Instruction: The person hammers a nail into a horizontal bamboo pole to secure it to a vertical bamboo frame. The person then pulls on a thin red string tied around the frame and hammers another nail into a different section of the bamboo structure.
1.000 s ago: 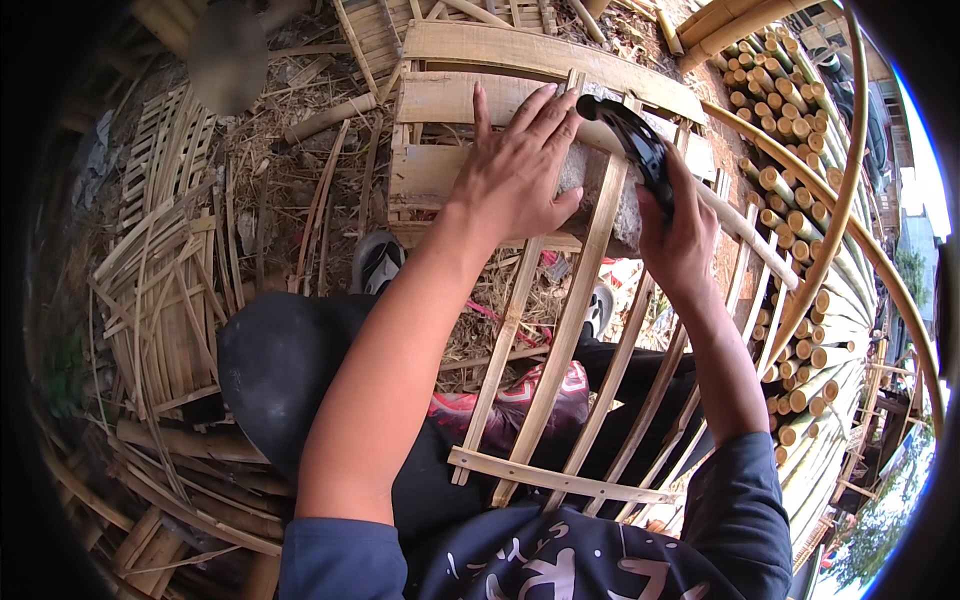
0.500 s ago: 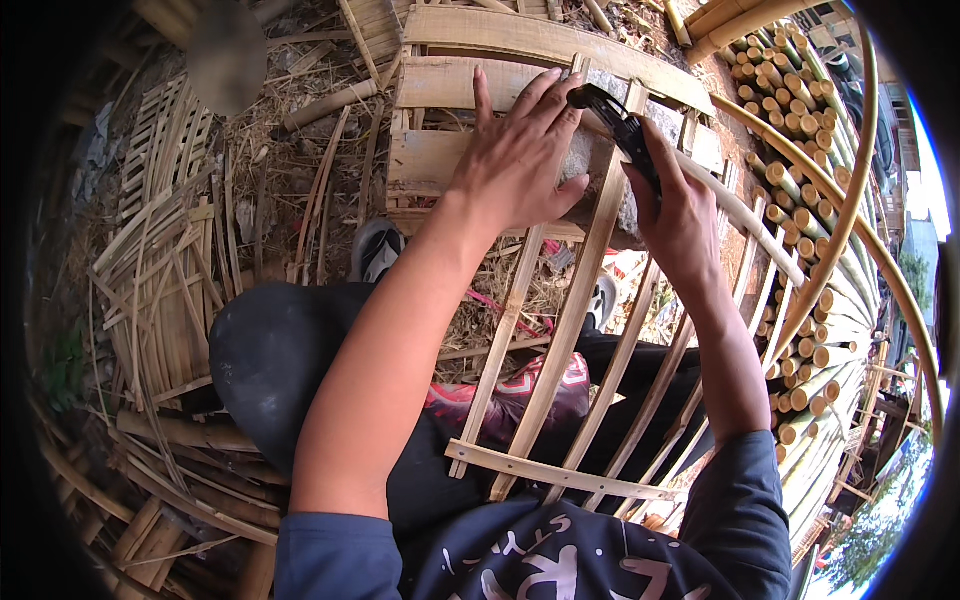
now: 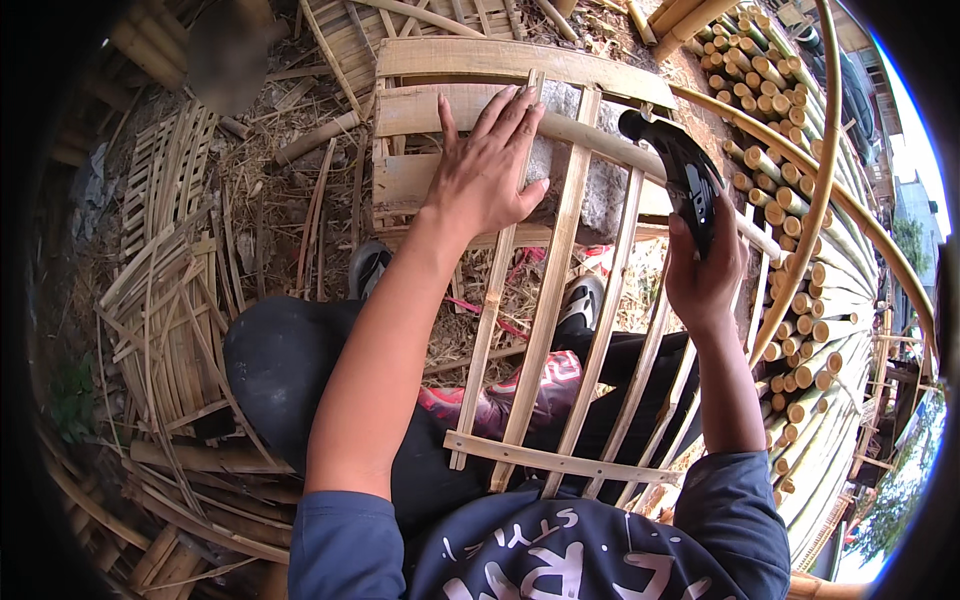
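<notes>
A bamboo rack of long thin slats (image 3: 541,342) slants across my lap, its near crosspiece (image 3: 560,462) by my body. A round bamboo rod (image 3: 595,138) runs across the far ends of the slats. My left hand (image 3: 487,165) lies over the left end of that rod and the leftmost slat's end, fingers stretched and thumb apart. In my right hand (image 3: 707,265), fingers closed, is a black hammer (image 3: 690,170), raised above the right part of the rod. A rough grey stone block (image 3: 602,195) sits under the rack.
The block rests on a low bench of pale planks (image 3: 450,62). Cut bamboo poles (image 3: 790,200) are stacked at the right, with bent bamboo hoops (image 3: 832,200) before them. Loose slats (image 3: 180,350) pile up at the left. Straw and scraps cover the ground.
The hammer and my right hand have moved right and slightly nearer, away from the left hand. My left hand keeps its place on the rod. The whole view has shifted slightly.
</notes>
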